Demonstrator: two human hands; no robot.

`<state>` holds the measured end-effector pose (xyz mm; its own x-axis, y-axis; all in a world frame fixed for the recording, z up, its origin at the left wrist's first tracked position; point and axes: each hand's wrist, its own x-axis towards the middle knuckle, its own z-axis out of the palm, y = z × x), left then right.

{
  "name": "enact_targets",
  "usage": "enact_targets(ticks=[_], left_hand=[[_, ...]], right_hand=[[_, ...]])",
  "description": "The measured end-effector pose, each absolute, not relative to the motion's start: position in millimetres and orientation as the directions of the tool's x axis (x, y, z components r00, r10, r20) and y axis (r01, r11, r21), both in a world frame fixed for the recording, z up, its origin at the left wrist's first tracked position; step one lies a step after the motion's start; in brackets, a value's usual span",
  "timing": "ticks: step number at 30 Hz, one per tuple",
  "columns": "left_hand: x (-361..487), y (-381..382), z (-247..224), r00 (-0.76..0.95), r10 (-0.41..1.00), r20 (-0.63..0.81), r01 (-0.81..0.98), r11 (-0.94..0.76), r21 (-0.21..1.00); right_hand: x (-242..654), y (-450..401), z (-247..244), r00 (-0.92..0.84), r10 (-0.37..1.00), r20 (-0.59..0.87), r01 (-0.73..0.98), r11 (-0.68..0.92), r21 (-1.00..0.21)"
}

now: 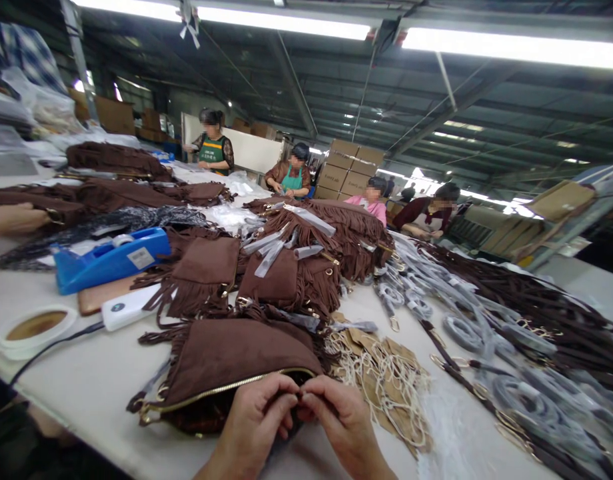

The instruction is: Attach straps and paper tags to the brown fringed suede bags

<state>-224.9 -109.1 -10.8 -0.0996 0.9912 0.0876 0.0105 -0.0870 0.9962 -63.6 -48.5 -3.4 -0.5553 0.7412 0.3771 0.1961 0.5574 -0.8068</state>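
In front of me lies a brown fringed bag (241,350), its gold zipper (221,387) undone so that the dark inside shows. My left hand (261,413) and my right hand (339,417) meet at the right end of this opening. Both are closed, thumbs and fingers pinched close together at the bag's edge. Whatever is between the fingertips is too small or too hidden to make out. Just right of my right hand is a heap of brown paper tags (381,370) with white strings.
More fringed bags (271,277) are piled behind. At left are a blue tape dispenser (114,260), a white device (131,307) with a cable and a tape roll (36,328). Wrapped straps (466,333) cover the right side. Another person's hand (16,220) is at far left; several co-workers sit beyond.
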Motion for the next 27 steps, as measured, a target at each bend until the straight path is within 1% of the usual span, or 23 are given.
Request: enact_targets(ticks=[4, 9, 14, 16, 22, 25, 27], left_hand=[[-224.6, -109.1, -10.2, -0.149, 0.985, 0.091, -0.039, -0.098, 0.994], [-221.8, -111.8, -6.6, -0.172, 0.985, 0.032, -0.065, -0.044, 0.997], [-216.4, -113.2, -8.8, -0.216, 0.976, 0.018, -0.107, -0.042, 0.993], [-213.7, -112.4, -10.2, -0.252, 0.968, 0.019, -0.117, -0.05, 0.992], [-205.3, -107.8, -4.5, -0.331, 0.942, 0.056, -0.148, -0.11, 0.983], [-203.1, -105.7, -2.1, -0.353, 0.935, 0.035, -0.195, -0.11, 0.975], [-202.3, -104.6, -3.0, -0.35, 0.936, 0.027, -0.218, -0.109, 0.97]], right_hand=[[-62.8, -49.3, -3.9, -0.563, 0.725, 0.396, 0.201, 0.585, -0.786], [-62.2, -50.3, -4.7, -0.58, 0.716, 0.389, 0.22, 0.597, -0.771], [-58.0, -52.7, -5.0, -0.563, 0.725, 0.396, 0.196, 0.583, -0.789], [-56.6, -53.7, -4.1, -0.557, 0.713, 0.426, 0.181, 0.605, -0.775], [-57.9, -56.1, -0.1, -0.548, 0.584, 0.599, 0.145, 0.771, -0.62], [-58.6, -56.0, -2.1, -0.558, 0.536, 0.633, 0.168, 0.821, -0.546], [-59.7, -55.5, -4.8, -0.56, 0.528, 0.638, 0.211, 0.836, -0.507]])
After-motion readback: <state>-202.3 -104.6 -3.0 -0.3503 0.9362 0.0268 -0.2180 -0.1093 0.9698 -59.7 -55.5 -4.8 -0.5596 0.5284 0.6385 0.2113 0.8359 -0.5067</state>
